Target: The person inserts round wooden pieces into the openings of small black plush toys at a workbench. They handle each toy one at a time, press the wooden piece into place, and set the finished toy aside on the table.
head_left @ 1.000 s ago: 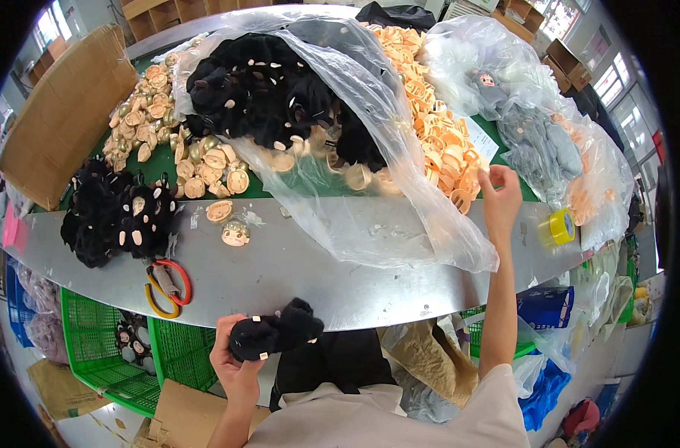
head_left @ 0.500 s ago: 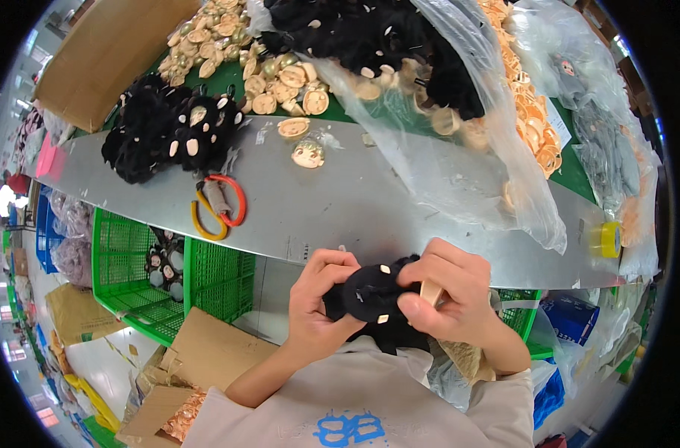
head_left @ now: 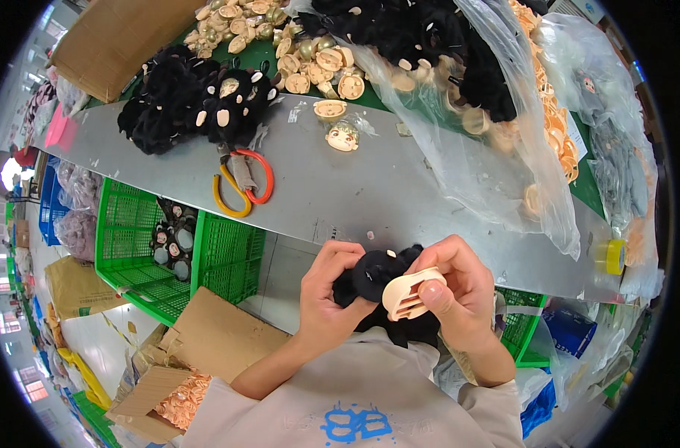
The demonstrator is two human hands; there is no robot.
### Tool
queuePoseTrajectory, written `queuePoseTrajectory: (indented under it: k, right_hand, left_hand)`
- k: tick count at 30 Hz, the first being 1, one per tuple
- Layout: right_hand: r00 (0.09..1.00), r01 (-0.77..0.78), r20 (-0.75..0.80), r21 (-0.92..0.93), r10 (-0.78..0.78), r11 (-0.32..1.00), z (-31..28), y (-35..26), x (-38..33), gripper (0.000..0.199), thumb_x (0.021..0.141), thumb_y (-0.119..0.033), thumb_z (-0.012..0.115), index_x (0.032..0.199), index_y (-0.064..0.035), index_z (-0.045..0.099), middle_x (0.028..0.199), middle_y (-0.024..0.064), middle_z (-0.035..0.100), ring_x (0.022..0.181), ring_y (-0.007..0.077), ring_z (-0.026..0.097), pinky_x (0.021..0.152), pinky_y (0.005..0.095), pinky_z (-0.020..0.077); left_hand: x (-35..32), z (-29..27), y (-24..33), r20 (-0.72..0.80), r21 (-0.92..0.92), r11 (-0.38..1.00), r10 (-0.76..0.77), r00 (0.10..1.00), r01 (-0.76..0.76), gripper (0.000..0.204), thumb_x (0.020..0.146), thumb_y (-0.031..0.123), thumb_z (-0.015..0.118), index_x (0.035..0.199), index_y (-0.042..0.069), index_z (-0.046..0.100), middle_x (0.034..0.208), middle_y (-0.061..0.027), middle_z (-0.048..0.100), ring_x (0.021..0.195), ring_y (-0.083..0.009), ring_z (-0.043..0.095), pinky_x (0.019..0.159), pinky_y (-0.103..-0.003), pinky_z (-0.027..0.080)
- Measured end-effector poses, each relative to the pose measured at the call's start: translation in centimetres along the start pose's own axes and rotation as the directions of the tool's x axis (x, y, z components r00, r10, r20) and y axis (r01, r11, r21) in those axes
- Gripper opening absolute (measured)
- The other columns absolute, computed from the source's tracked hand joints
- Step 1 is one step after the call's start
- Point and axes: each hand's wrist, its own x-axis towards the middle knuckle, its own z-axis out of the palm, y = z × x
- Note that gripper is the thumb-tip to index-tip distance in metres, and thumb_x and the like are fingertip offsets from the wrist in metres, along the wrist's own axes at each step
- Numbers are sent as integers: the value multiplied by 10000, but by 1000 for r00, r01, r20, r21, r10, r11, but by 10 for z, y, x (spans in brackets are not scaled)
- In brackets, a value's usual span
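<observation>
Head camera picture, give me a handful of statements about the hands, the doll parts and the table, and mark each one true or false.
1. The left hand and the right hand both hold the black wig. True.
2. The right hand presses a cream doll face piece against the wig. True.
3. The scissors lie in the green crate. False: they lie on the grey table, with one orange and one yellow handle.
4. A painted doll head lies face up on the table. True.
5. The clear plastic bag on the table is empty. False: it holds black wigs and cream face pieces.
</observation>
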Motion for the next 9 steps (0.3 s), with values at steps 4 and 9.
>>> queuePoseTrajectory:
  k: [4,9]
  right_hand:
    - [993,67,-97,-62,-73,996,4,0,-6,252,982,-157,660,1111,17,530,980,101,665,838,105,619,722,238,513]
    - [973,232,28,-55,-231,971,-15,16,1,394,943,-181,715,1248,-1,543,1054,139,656,855,139,633,740,249,512]
  left_hand:
    - [1,2,2,-4,-33,999,-16,1000,16,328,720,68,781,1021,13,663,1081,-81,588,937,-172,588,831,-279,463]
    - [0,-2,2,19,-22,999,-27,999,28,321,732,74,786,1024,20,664,1094,-61,589,947,-180,588,848,-285,461]
